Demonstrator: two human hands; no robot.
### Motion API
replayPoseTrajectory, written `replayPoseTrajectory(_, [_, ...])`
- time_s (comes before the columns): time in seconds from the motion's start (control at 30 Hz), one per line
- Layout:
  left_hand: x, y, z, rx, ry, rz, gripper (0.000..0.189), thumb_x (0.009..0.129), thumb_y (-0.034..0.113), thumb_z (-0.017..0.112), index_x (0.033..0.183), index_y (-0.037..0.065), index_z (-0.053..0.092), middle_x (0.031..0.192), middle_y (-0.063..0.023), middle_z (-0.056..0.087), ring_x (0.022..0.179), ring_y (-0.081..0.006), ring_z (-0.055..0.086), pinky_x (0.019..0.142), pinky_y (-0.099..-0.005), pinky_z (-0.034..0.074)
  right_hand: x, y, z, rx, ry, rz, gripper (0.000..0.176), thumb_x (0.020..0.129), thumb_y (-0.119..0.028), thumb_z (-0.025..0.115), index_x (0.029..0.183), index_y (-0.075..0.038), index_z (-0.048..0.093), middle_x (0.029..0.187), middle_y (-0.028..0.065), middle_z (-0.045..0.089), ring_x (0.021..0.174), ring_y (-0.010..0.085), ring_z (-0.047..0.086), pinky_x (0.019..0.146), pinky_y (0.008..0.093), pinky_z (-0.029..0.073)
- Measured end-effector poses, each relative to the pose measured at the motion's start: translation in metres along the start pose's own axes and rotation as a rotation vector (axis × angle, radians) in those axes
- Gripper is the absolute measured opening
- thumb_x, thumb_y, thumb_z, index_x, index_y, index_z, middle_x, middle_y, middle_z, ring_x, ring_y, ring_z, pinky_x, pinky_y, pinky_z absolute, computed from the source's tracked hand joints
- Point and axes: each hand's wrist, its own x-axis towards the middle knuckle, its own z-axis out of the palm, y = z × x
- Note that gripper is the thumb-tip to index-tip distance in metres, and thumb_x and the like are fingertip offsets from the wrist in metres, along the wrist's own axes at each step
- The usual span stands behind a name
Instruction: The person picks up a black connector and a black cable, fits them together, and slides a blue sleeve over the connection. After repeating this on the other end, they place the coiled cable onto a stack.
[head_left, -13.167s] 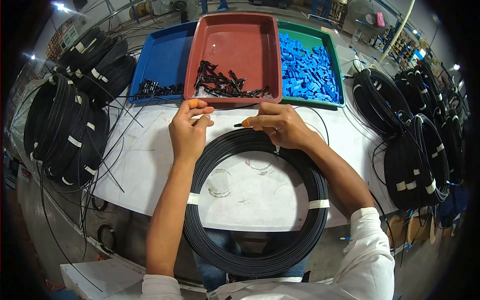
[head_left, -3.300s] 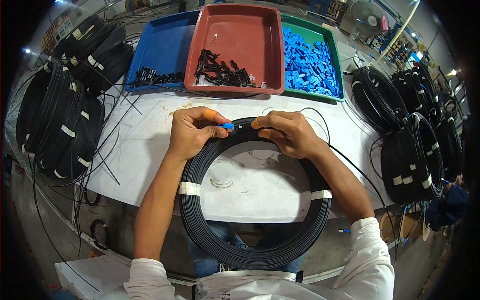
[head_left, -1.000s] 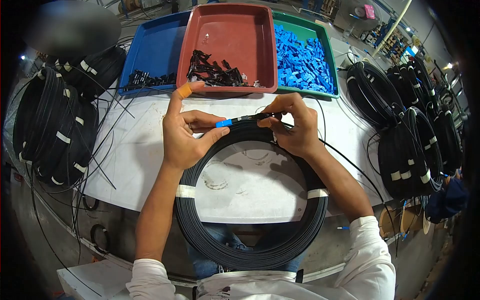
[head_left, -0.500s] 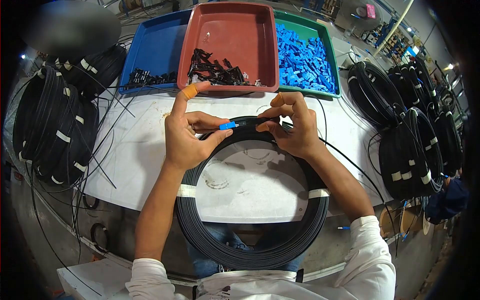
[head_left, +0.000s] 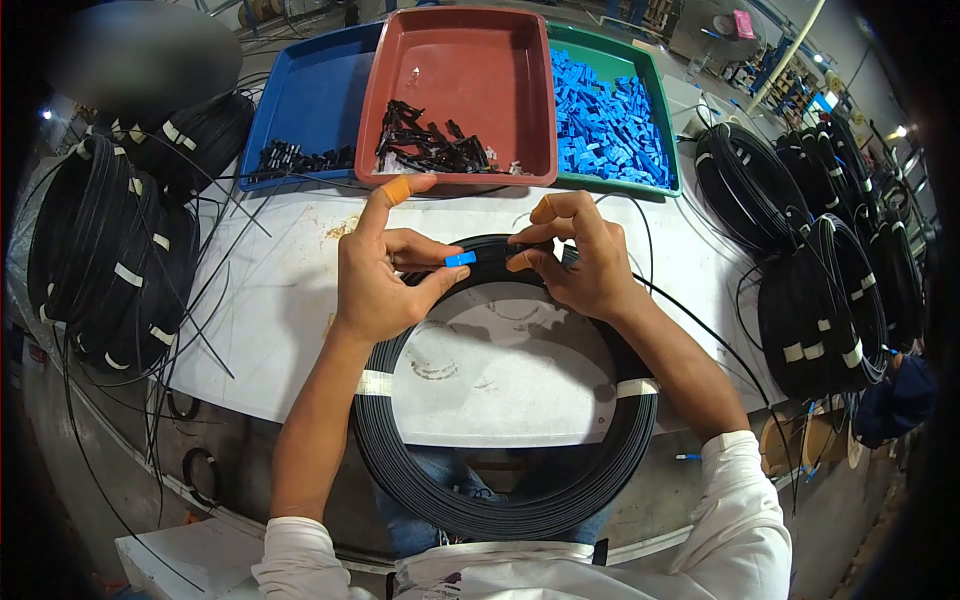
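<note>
My left hand [head_left: 383, 275] pinches a small blue connector housing [head_left: 461, 259] between thumb and fingertips, with the tape-wrapped index finger raised. Opposite it, my right hand [head_left: 590, 262] pinches a slim black connector piece [head_left: 524, 246] that points toward the blue housing; much of it is hidden by the fingers. Beneath both hands lies a big coil of black cable [head_left: 500, 513], bound with white tape on its left and right sides. The coil rests partly on the white table [head_left: 270, 310] and partly over my lap.
Behind the hands stand a blue tray [head_left: 315, 95] with small black parts, a red tray [head_left: 465, 60] with black pieces and a green tray [head_left: 668, 140] full of blue housings. Cable coils are stacked at left [head_left: 110, 250] and right [head_left: 815, 300]. Loose cables trail over the table's edges.
My hands have drawn slightly closer together, the left shifting right and the right shifting left. The pale tip beside the blue housing no longer shows.
</note>
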Motion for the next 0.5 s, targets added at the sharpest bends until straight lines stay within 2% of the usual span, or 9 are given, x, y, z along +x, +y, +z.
replayPoseTrajectory(0.13, [0.000, 0.001, 0.000, 0.085, -0.025, 0.017, 0.081, 0.070, -0.009, 0.080, 0.139, 0.000, 0.039, 0.083, -0.0141, 0.074, 0.080, -0.0179, 0.074, 0.079, -0.0278, 0.059, 0.004, -0.002, 0.001, -0.046, 0.050, -0.050, 0.046, 0.074, 0.001, 0.079, 0.107, -0.005, 0.049, 0.088, 0.0093, 0.071, 0.083, 0.0293, 0.073, 0.067, 0.0379, 0.056])
replayPoseTrajectory(0.2, [0.001, 0.001, 0.001, 0.081, -0.034, 0.020, 0.080, 0.070, -0.008, 0.081, 0.138, 0.001, 0.040, 0.083, -0.0138, 0.074, 0.081, -0.0184, 0.074, 0.079, -0.0283, 0.059, 0.007, -0.002, 0.000, -0.168, -0.051, -0.193, 0.044, 0.073, 0.000, 0.079, 0.106, -0.004, 0.050, 0.088, 0.0109, 0.071, 0.081, 0.0288, 0.073, 0.067, 0.0373, 0.056])
replayPoseTrajectory(0.23, [0.002, 0.001, 0.001, 0.077, -0.045, 0.024, 0.079, 0.070, -0.008, 0.081, 0.138, 0.001, 0.041, 0.083, -0.0135, 0.074, 0.081, -0.0188, 0.074, 0.079, -0.0289, 0.060, 0.008, -0.006, 0.000, -0.167, -0.053, -0.196, 0.044, 0.073, 0.000, 0.079, 0.106, -0.004, 0.050, 0.088, 0.0109, 0.071, 0.081, 0.0288, 0.073, 0.067, 0.0373, 0.056])
replayPoseTrajectory(0.3, [0.002, 0.001, 0.002, 0.087, -0.051, 0.066, 0.078, 0.071, -0.007, 0.081, 0.137, 0.001, 0.041, 0.084, -0.0134, 0.075, 0.082, -0.0193, 0.074, 0.080, -0.0294, 0.059, 0.011, -0.019, 0.002, -0.111, -0.117, -0.082, 0.047, 0.072, 0.000, 0.078, 0.108, -0.005, 0.049, 0.085, 0.0115, 0.071, 0.080, 0.0293, 0.073, 0.064, 0.0372, 0.055])
replayPoseTrajectory(0.37, [0.003, 0.000, 0.003, 0.103, -0.078, 0.105, 0.076, 0.072, -0.005, 0.082, 0.137, 0.001, 0.041, 0.085, -0.0134, 0.075, 0.084, -0.0198, 0.074, 0.080, -0.0300, 0.059, 0.012, -0.016, 0.003, -0.106, -0.084, -0.034, 0.045, 0.074, 0.002, 0.077, 0.108, -0.005, 0.049, 0.083, 0.0117, 0.072, 0.078, 0.0287, 0.073, 0.063, 0.0365, 0.055])
replayPoseTrajectory(0.43, [0.005, -0.003, 0.006, 0.029, 0.013, 0.103, 0.073, 0.074, -0.003, 0.082, 0.135, 0.002, 0.042, 0.088, -0.0141, 0.075, 0.087, -0.0205, 0.074, 0.082, -0.0307, 0.059, 0.013, -0.006, 0.002, 0.054, -0.076, 0.057, 0.044, 0.076, 0.006, 0.075, 0.109, -0.005, 0.048, 0.081, 0.0123, 0.073, 0.077, 0.0281, 0.073, 0.064, 0.0352, 0.056])
replayPoseTrajectory(0.5, [0.003, -0.006, 0.003, 0.060, 0.010, 0.106, 0.072, 0.076, -0.001, 0.082, 0.135, 0.002, 0.041, 0.091, -0.0144, 0.075, 0.090, -0.0210, 0.074, 0.084, -0.0307, 0.059, 0.014, -0.003, 0.002, 0.086, -0.075, 0.093, 0.043, 0.078, 0.008, 0.073, 0.110, -0.005, 0.048, 0.083, 0.0129, 0.073, 0.077, 0.0277, 0.073, 0.065, 0.0332, 0.056])
